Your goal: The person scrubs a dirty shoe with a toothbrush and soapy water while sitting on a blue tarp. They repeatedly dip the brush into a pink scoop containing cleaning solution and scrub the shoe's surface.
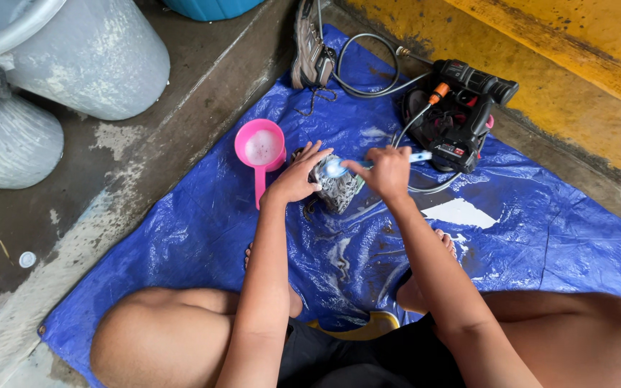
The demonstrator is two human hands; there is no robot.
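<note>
My left hand [297, 176] grips a grey patterned shoe [338, 188] from its left side, holding it on the wet blue tarp [203, 237]. My right hand [384, 171] is shut on a light blue brush [339, 167], whose soapy head rests on top of the shoe. A pink ladle-shaped scoop [260, 149] with foamy water lies just left of my left hand.
A second grey shoe [310, 50] lies at the tarp's far edge. A black and red pressure-washer gun with hose [461, 108] sits to the right of it. Grey drums [88, 57] stand at the upper left, a yellow wall [540, 36] at the upper right. My bare knees frame the bottom.
</note>
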